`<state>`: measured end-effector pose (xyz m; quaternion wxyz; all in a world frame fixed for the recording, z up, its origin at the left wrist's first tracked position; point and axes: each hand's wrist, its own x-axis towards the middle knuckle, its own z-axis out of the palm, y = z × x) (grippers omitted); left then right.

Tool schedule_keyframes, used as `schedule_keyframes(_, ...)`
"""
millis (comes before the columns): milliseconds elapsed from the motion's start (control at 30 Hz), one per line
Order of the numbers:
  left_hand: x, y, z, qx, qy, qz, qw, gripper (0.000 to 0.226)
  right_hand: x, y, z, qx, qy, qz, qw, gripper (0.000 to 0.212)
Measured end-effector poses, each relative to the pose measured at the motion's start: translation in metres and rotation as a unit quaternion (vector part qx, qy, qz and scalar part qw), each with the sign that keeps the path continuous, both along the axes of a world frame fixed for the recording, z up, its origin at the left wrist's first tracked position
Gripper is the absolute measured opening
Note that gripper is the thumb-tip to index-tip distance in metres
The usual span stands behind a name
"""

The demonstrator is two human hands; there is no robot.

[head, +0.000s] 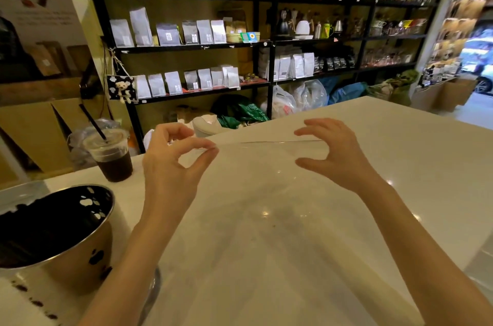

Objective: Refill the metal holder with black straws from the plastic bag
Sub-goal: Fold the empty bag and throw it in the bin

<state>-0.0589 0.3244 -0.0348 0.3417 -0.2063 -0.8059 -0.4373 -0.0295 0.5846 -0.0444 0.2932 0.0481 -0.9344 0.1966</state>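
A clear plastic bag (261, 192) is stretched out over the white counter in front of me, and it looks empty. My left hand (173, 165) pinches the bag's upper left edge between thumb and forefinger. My right hand (336, 154) hovers at the bag's upper right edge with its fingers curled apart; I cannot tell whether it touches the film. The metal holder (88, 245), a round steel can with black paw prints, stands at the lower left. Its inside is dark with black straws (37, 235).
A lidded plastic cup of dark coffee (112, 157) with a black straw stands on the white counter (400, 152) beyond the holder. Black shelves of pouches and kettles (202, 32) fill the back wall. Bags lie on the floor behind the counter's far edge.
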Motion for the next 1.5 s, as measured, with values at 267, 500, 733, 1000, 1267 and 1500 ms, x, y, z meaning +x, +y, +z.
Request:
schedule_keyframes(267,-0.009,0.004,-0.005,0.030,-0.049,-0.024,0.998,0.095,0.002,-0.023,0.022,-0.088,0.000,0.095,0.992,0.010)
schedule_keyframes(500,-0.019,0.010,-0.022,0.175,-0.358,-0.157,0.904,0.136,0.002,-0.011,0.033,-0.468,0.013,0.154,0.870,0.011)
schedule_keyframes(733,-0.019,0.015,-0.033,0.268,-0.354,-0.301,0.844,0.062,-0.009,-0.010,0.004,-0.580,-0.101,0.120,0.800,0.010)
schedule_keyframes(1000,-0.018,0.016,-0.035,0.300,-0.343,-0.224,0.861,0.071,0.000,-0.004,-0.019,-0.551,-0.092,0.125,0.820,0.052)
schedule_keyframes(1267,-0.020,0.012,-0.034,0.158,-0.345,-0.222,0.898,0.055,0.009,0.013,-0.017,-0.417,-0.166,0.202,0.871,0.044)
schedule_keyframes(1500,-0.016,0.003,-0.036,-0.002,-0.307,-0.114,0.945,0.035,0.013,0.012,-0.008,-0.297,-0.229,0.147,0.915,0.046)
